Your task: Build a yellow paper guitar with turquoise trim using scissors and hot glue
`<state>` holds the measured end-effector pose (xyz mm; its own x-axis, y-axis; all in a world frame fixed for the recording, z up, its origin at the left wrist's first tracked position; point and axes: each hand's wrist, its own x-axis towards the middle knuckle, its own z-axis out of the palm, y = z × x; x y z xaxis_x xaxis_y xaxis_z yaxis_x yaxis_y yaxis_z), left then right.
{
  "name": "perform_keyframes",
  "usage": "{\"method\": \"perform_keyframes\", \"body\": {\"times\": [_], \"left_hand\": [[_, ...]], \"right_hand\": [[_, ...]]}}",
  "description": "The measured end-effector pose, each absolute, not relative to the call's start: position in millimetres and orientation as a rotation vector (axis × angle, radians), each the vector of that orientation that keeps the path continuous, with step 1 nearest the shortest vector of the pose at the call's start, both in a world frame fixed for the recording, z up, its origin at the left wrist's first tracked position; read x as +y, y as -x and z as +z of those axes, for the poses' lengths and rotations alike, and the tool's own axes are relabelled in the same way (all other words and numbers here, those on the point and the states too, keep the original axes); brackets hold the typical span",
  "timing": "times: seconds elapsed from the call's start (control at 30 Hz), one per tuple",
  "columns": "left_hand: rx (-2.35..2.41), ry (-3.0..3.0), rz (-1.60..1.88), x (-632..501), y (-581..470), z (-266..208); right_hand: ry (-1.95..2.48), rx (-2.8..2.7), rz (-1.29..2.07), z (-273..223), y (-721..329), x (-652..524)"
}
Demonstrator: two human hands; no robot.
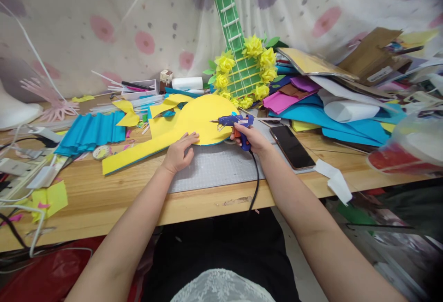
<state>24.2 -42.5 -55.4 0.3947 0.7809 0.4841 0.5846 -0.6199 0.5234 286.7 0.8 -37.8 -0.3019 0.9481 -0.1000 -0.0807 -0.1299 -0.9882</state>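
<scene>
A yellow guitar-shaped cutout (204,113) with a blue underside lies on the grey cutting mat (214,168), its long neck reaching left. My left hand (180,151) rests on its near edge, fingers stretched out and flat, holding nothing. In my right hand (251,137) is a blue hot glue gun (231,121), held over the cutout's round body with its nozzle to the left. A white glue stick (268,119) sticks out of the gun's back, and a black cord hangs from its handle over the table edge.
Behind stands a green paper guitar (238,74) ringed with yellow flowers. Pleated blue paper (93,131) and a power strip (24,182) are at left. A phone (292,146), stacked coloured paper (349,113) and a plastic cup (408,150) are at right.
</scene>
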Motion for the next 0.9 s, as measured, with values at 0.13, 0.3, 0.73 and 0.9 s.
{"method": "perform_keyframes", "body": {"times": [0.13,0.3,0.73,0.9], "left_hand": [[1.058,-2.081,1.427,-48.0,-31.3,-53.4],[1.405,-1.588,1.908,-40.8,-29.3,-50.8],[1.762,-2.075,1.453,-36.4,-28.6,-55.6],[1.358,-2.332,1.369,-37.8,-33.9,-61.2]], "right_hand": [[1.042,-1.278,1.575,-38.6,-287.4,1.3],[1.035,-1.246,1.577,-37.2,-286.9,-0.2],[0.991,-1.233,1.568,-33.7,-284.4,-4.0],[0.983,-1.233,1.574,-33.5,-283.6,-4.0]]}}
